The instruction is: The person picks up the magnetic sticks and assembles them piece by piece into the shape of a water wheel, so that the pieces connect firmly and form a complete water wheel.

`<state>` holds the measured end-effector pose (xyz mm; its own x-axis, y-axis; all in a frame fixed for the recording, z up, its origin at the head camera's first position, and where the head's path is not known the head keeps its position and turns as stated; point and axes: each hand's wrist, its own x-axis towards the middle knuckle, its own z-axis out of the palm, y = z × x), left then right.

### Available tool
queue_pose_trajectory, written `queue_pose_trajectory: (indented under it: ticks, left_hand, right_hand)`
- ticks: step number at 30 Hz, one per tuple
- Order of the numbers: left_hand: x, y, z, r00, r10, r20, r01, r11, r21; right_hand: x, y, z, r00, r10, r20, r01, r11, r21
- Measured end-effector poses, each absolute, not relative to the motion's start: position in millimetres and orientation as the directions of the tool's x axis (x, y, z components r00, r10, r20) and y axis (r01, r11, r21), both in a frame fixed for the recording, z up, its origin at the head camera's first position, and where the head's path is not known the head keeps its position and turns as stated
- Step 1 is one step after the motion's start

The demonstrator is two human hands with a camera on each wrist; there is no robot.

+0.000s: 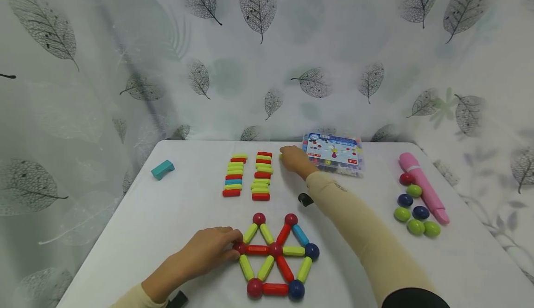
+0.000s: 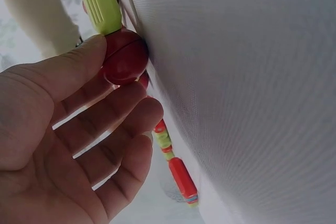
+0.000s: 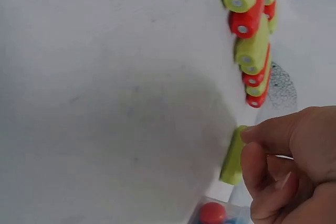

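Note:
On the white table lies a flat hexagon-like figure of magnetic rods and balls, joined at a red centre ball (image 1: 276, 249). My left hand (image 1: 208, 251) pinches the red ball (image 2: 127, 59) at the figure's left corner between thumb and fingertips; a yellow-green rod (image 2: 100, 3) runs from that ball. At the table's far side my right hand (image 1: 298, 160) holds a yellow-green rod (image 3: 232, 161) with thumb and forefinger at one end. Just left of that hand are two columns of red, yellow-green and blue rods, one nearer (image 1: 262, 175) and one farther left (image 1: 232, 182).
A clear plastic box with a printed label (image 1: 332, 150) stands beside my right hand. At right lie a pink stick-like thing (image 1: 423, 189) and several loose balls, among them a green ball (image 1: 431, 228). A teal block (image 1: 162, 170) sits at far left. Leaf-print curtain (image 1: 233, 76) hangs behind.

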<state>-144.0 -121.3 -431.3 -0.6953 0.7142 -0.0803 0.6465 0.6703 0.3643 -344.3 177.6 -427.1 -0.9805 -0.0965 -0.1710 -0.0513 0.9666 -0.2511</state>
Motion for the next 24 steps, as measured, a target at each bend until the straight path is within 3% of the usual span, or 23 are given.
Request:
queue_pose_trajectory:
  ticks: [4,24]
  left_hand:
    - [-142,-122,-432,-0.695,0.715,-0.072,0.65,0.668,0.361]
    - [-143,-122,-435,-0.688,0.723,-0.062,0.663,0.662,0.349]
  right_hand:
    - [-344,178,-435,-0.985,-0.104,-0.141,-0.08,0.983,-0.166]
    - [-334,174,-436,-0.991,-0.099,-0.086,-0.093,0.993,-0.076]
